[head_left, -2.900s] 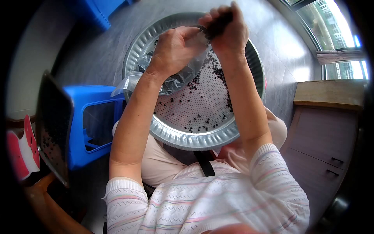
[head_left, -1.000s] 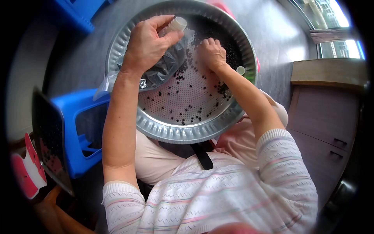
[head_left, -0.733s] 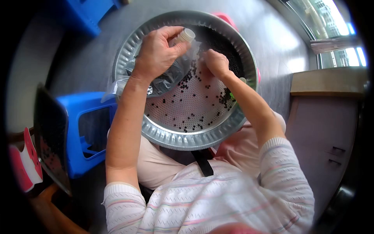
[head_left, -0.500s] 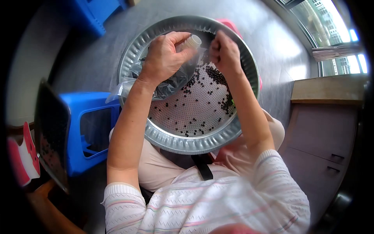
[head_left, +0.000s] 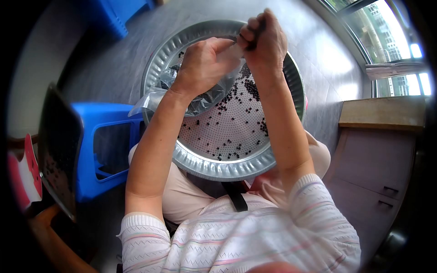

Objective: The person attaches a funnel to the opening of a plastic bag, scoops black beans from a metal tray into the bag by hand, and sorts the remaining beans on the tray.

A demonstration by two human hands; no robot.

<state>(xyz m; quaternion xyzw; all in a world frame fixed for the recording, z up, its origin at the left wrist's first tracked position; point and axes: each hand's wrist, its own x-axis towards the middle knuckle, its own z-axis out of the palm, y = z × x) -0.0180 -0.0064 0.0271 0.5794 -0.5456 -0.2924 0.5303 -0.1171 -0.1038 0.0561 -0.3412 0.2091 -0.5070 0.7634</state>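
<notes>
A round metal tray [head_left: 214, 169] with a perforated bottom rests over my lap, with small dark berries [head_left: 251, 88] scattered in it. My left hand [head_left: 203, 63] is closed around the neck of a clear plastic bag [head_left: 200, 105], which lies over the tray's left part; the white bottle-like mouth seen earlier is mostly hidden by my hands. Above the tray's far edge, my right hand [head_left: 264, 43] is curled around a handful of dark berries [head_left: 257, 32], right beside my left fingers.
A blue plastic stool [head_left: 84, 154] stands left of the tray, with a dark tray [head_left: 59, 150] of berries leaning near it. Another blue item [head_left: 111, 16] is at the upper left. A cabinet [head_left: 371, 159] stands on the right below a window [head_left: 387, 41].
My right hand has come up from the berries in the tray to the bag's mouth with a handful. My left hand has kept hold of the neck and appears slightly further right.
</notes>
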